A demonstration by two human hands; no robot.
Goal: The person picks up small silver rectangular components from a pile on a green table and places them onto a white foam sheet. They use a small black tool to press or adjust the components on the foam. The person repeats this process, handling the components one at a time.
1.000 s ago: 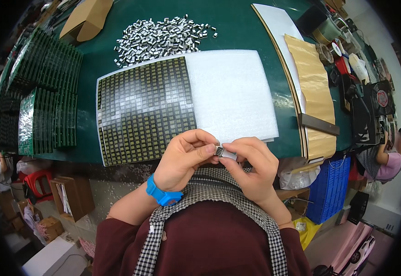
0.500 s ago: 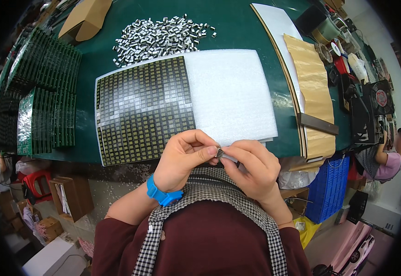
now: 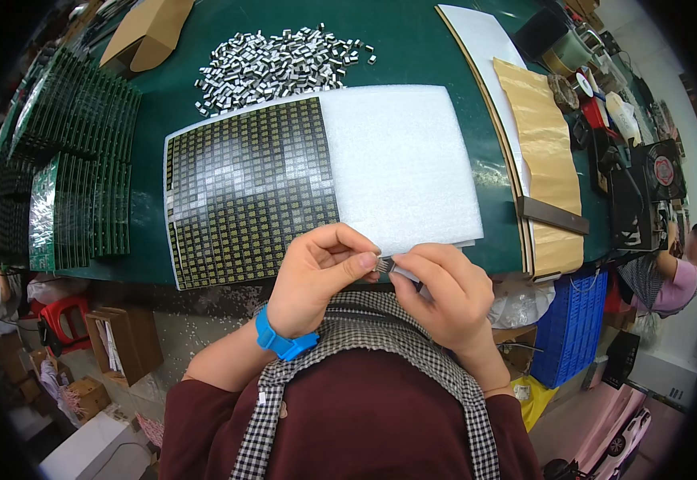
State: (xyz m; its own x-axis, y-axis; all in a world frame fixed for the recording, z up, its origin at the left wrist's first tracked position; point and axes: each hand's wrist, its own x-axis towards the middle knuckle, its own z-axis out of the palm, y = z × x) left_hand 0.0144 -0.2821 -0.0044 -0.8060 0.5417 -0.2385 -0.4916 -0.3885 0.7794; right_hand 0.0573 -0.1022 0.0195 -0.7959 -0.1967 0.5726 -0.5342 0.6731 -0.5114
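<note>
In front of my chest my hands meet over a small silver-grey part (image 3: 384, 266) with thin pin-like lines along it. My left hand (image 3: 316, 268), with a blue band on its wrist, pinches the part's left end between thumb and forefinger. The right hand (image 3: 448, 292) is closed in a pinch at its other end; a small dark edge shows under those fingers, too hidden to name. Just beyond lies a glossy black sheet (image 3: 252, 188) with rows of small gold-marked rectangles, on the left part of a white foam sheet (image 3: 404, 160).
A heap of small silver-and-black parts (image 3: 276, 68) lies behind the foam on the green table (image 3: 412, 48). Green circuit boards (image 3: 84, 200) stand in rows at left. Right are brown paper (image 3: 540, 160), a dark bar (image 3: 552, 215) and a blue crate (image 3: 568, 328).
My right hand has shifted slightly right, and more of the small part shows between the fingertips. My left hand has stayed nearly still.
</note>
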